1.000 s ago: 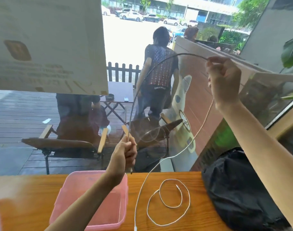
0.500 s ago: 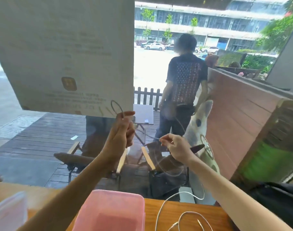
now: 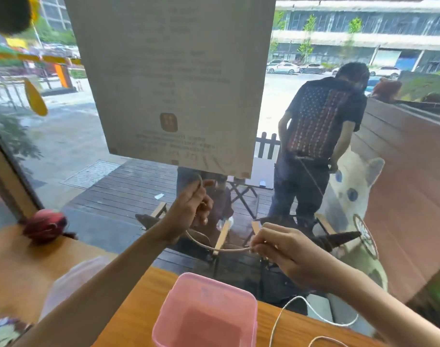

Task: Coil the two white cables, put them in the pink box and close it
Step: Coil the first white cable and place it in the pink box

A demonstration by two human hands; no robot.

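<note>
My left hand [image 3: 195, 204] is raised in front of the window and pinches a small loop of a white cable [image 3: 215, 247]. The cable sags in a short arc across to my right hand [image 3: 279, 249], which pinches it too. From there it drops out of sight behind my right arm, and its slack [image 3: 286, 309] trails onto the wooden table [image 3: 129, 306]. The open pink box [image 3: 209, 286] stands on the table below both hands. A bit of the second white cable [image 3: 324, 339] shows at the bottom edge, right of the box.
A translucent lid [image 3: 71, 289] lies on the table left of the box. A red round object [image 3: 45, 225] rests at the far left by the window. A large paper sign [image 3: 174, 78] hangs on the glass, with a person and chairs outside.
The view has swung left and down. My right hand came down from high on the right to near my left hand, so the cable span between them is now short.
</note>
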